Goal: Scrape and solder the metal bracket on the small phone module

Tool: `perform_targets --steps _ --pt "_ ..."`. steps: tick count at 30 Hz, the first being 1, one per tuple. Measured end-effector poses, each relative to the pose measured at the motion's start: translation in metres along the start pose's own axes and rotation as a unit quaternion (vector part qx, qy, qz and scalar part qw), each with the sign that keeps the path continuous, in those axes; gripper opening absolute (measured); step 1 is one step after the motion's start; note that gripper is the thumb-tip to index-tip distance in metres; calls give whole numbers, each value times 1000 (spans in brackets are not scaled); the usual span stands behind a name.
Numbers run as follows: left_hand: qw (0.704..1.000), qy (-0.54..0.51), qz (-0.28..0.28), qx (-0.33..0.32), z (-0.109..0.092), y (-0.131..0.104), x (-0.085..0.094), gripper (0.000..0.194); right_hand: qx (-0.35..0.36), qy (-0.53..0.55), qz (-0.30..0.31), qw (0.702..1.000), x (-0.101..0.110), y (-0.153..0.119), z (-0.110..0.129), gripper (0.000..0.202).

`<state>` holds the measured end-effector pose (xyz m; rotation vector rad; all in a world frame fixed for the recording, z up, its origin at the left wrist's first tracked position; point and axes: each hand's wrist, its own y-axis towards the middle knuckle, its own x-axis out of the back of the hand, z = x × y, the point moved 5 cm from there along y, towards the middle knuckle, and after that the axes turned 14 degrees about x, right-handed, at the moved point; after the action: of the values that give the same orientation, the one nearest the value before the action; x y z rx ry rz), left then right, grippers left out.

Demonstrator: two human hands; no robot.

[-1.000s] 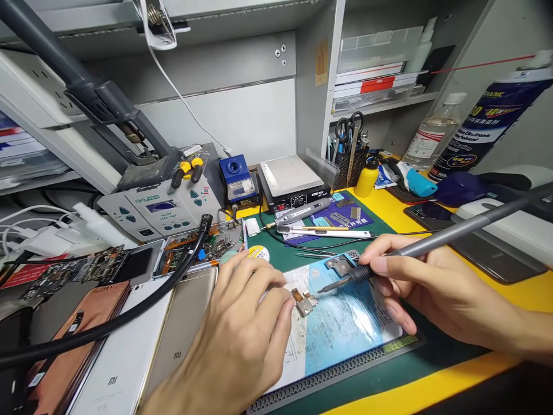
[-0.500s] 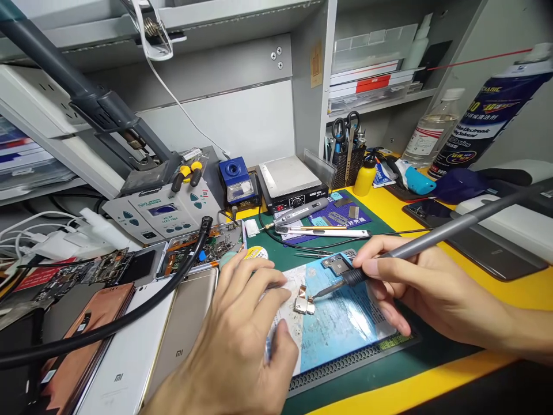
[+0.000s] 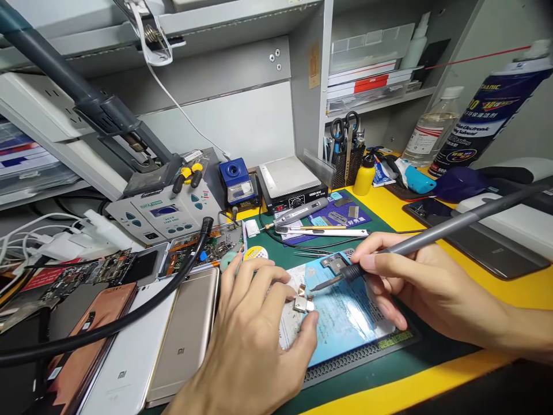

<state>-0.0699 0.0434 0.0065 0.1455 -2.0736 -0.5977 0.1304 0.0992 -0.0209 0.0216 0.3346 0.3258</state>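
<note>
A small shiny metal part [image 3: 303,304] with copper-coloured tabs lies on a blue and white printed sheet [image 3: 341,328]. My left hand [image 3: 254,323] is spread over the sheet's left side, its thumb and index fingertips on either side of this part; whether they touch it I cannot tell. In my right hand [image 3: 401,276] is a soldering iron [image 3: 432,236], gripped like a pen near its tip end. The iron's tip is just right of the copper tabs, close to them. A grey metal piece [image 3: 334,263] lies at the sheet's top edge, partly behind the iron.
A black hose [image 3: 142,317] arches over two phones on the left. Behind stand a rework station [image 3: 166,210] and a flat heating plate [image 3: 291,176]. Tweezers [image 3: 313,252] and a brush [image 3: 324,231] lie beyond the sheet. A spray can [image 3: 488,115] stands at right.
My left hand has shifted right, and its thumb and index finger have come up to the metal part. The soldering iron's tip has drawn up slightly from the copper tabs.
</note>
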Motion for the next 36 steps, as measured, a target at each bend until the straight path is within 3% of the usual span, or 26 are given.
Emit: perform_targets --steps 10,13,20,27,36 --pt "1000 -16 -17 4 -2 -2 -3 13 -6 4 0 1000 2 0 -5 18" --pt "1000 -25 -5 5 -3 -1 -3 4 -9 -4 7 1000 0 1 -6 18" --pt "999 -40 -2 19 3 0 -1 7 -2 -76 35 997 1 -3 -8 23" --pt "998 -46 40 27 8 -5 -4 11 22 -139 41 989 0 -6 -8 28" --pt "997 -45 49 39 11 -5 -5 12 34 -126 34 991 4 -8 -10 22"
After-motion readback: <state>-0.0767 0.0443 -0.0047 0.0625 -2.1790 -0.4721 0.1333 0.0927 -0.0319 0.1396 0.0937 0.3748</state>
